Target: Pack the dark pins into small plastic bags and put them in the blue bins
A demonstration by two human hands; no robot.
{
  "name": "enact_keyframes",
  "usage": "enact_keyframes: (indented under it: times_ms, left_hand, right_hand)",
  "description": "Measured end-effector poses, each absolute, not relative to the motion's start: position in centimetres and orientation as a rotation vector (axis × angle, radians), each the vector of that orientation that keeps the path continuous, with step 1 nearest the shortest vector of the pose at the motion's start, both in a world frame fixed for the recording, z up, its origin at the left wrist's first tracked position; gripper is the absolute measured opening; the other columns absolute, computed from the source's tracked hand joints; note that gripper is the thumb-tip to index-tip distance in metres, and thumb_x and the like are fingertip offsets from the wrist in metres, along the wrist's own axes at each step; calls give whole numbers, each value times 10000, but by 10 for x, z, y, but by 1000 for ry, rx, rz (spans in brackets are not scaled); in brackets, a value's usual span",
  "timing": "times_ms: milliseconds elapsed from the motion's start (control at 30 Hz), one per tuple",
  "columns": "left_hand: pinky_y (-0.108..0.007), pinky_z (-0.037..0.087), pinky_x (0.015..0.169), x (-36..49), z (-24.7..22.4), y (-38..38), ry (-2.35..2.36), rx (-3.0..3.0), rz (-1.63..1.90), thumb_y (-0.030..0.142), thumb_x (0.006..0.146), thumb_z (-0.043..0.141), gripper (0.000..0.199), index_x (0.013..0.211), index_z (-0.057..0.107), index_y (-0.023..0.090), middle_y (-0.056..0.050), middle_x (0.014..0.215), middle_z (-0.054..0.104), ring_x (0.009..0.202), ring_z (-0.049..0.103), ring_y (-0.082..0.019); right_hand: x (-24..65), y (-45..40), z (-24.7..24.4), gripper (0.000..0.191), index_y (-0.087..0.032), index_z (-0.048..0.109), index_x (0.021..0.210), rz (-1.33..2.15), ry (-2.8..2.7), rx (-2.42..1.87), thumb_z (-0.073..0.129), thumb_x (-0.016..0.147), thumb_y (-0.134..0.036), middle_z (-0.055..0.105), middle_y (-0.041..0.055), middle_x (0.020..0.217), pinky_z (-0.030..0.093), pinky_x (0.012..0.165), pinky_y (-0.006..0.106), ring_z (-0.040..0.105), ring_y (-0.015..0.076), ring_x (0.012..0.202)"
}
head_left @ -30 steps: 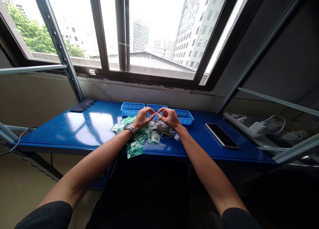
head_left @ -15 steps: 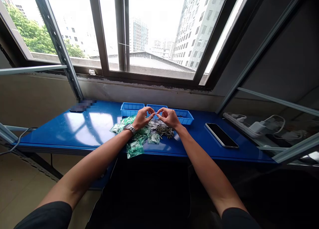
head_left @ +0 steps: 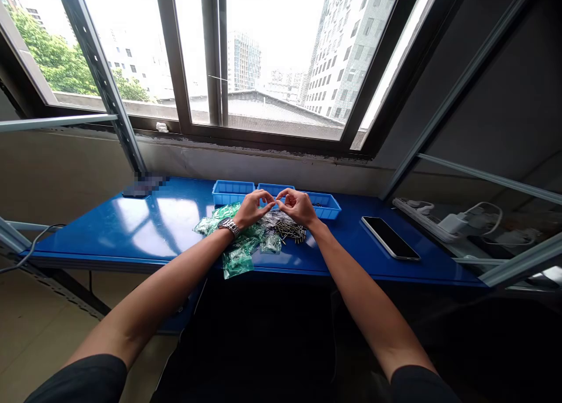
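Observation:
My left hand (head_left: 253, 207), with a metal watch at its wrist, is pinched closed over the pile on the blue table. Fingertip to fingertip with it, my right hand (head_left: 296, 206) is pinched too. Whatever lies between the fingers is too small to make out. Green and clear plastic packets (head_left: 239, 257) are heaped below and left of my left hand. Dark screws (head_left: 292, 231) lie in a loose pile under my right hand. Behind the hands stand blue bins (head_left: 233, 192), partly hidden by them; the right bin (head_left: 325, 206) holds a few dark pieces.
A phone (head_left: 390, 238) lies on the table (head_left: 144, 227) at the right. Beyond it, a power strip with white chargers (head_left: 454, 223) sits by the metal rack. A blurred dark item (head_left: 144, 186) is at the back left, below the window.

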State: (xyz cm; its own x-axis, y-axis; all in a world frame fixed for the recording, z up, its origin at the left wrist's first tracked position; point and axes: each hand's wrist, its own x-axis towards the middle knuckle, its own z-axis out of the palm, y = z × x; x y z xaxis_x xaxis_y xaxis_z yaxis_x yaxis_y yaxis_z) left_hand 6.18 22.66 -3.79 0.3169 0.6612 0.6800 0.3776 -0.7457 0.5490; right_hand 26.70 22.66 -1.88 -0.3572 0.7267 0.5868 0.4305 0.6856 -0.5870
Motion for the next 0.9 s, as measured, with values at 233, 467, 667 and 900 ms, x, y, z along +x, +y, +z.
enact_keyframes:
  times_ms: [233,467,667,900]
  left_hand:
    - [-316,467,680,63,-37,225,933,2304,1398,363,956,682,186,895,708,190,-58,902,728,817,611,-194]
    - [-317,476,691,62,-37,226,954,2231,1498,451,954,680,278,892,702,181,-63,882,726,808,633,-192]
    - [-316,470,684,63,-38,226,933,2230,1508,496,946,685,319,882,705,184,-61,879,726,810,629,-193]
    - [-315,474,676,62,-37,226,950,2275,1425,437,955,676,261,897,720,186,-66,887,725,808,627,-195]
  right_hand:
    - [267,227,-19,242,-170,711,914,441,-2001,-881,697,872,-408,451,-56,566,305,501,251,364,102,504]
    - [269,229,-20,245,-164,714,900,468,-2059,-917,703,854,-404,475,-52,564,318,514,251,386,102,501]
    - [268,229,-21,240,-164,709,895,497,-2091,-933,704,842,-397,492,-50,563,315,513,249,398,103,501]
    - [268,225,-17,264,-168,699,914,465,-2001,-911,685,856,-425,469,-46,581,326,507,249,380,108,515]
